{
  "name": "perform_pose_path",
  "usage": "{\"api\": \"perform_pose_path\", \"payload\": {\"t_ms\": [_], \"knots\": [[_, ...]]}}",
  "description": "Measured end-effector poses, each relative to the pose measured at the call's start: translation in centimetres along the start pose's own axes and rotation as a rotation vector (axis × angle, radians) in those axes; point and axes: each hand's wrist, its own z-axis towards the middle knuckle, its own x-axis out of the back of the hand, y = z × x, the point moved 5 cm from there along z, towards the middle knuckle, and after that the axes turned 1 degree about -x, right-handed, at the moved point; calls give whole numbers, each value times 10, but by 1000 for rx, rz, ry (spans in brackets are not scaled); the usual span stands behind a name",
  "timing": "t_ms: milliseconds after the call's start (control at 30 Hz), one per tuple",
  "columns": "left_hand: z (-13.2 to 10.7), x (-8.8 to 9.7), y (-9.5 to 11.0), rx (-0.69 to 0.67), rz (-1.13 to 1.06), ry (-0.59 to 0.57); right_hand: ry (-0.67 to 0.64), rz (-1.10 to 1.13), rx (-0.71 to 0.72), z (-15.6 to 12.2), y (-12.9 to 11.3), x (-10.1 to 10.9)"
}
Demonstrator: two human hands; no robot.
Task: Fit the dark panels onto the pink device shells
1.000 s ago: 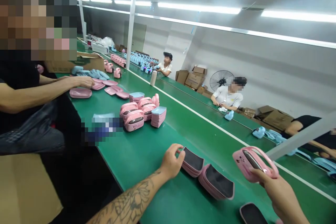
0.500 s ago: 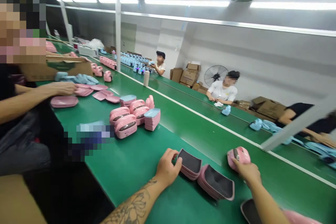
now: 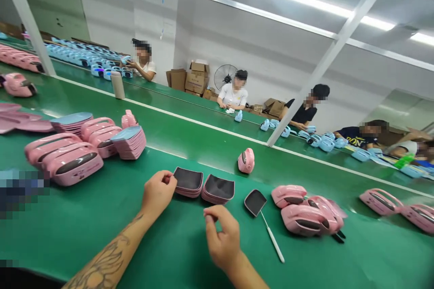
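Head view, your hands: the left hand (image 3: 158, 194), on a tattooed forearm, and the right hand (image 3: 222, 237) stand apart above the green desk (image 3: 190, 239), clamped on nothing visible. The left hand is curled just beside the first stack of dark-lined pink trays (image 3: 188, 182); you cannot tell whether it touches. The right hand pinches thumb to fingers; you cannot tell whether anything small lies between them.

Just ahead of the hands, the first stack sits beside the second stack of dark-lined pink trays (image 3: 218, 188), both flat on the desk. Each tray is shallow and rounded, with a glossy rim and a matte, possibly felt-like, dark lining. They probably handle as light, stiff moulded pieces, though the smooth rims may slip. Take a stack by its opposite rims, squeezing gently so that the layers do not slide apart.

To the right lies a dark paddle with a thin white handle (image 3: 256, 202); it looks light and is best held by the handle. Beyond it, glossy pink cases (image 3: 307, 216) lie clustered on the desk; their curved shells would suit a whole-hand grip around the body.
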Motion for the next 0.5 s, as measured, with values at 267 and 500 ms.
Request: {"api": "perform_pose_path", "payload": {"t_ms": [267, 500], "knots": [[-3, 1, 2, -14, 74, 244, -45, 75, -187, -13, 29, -10], [-16, 13, 0, -23, -6, 256, -41, 284, -410, -16, 36, -10]]}}
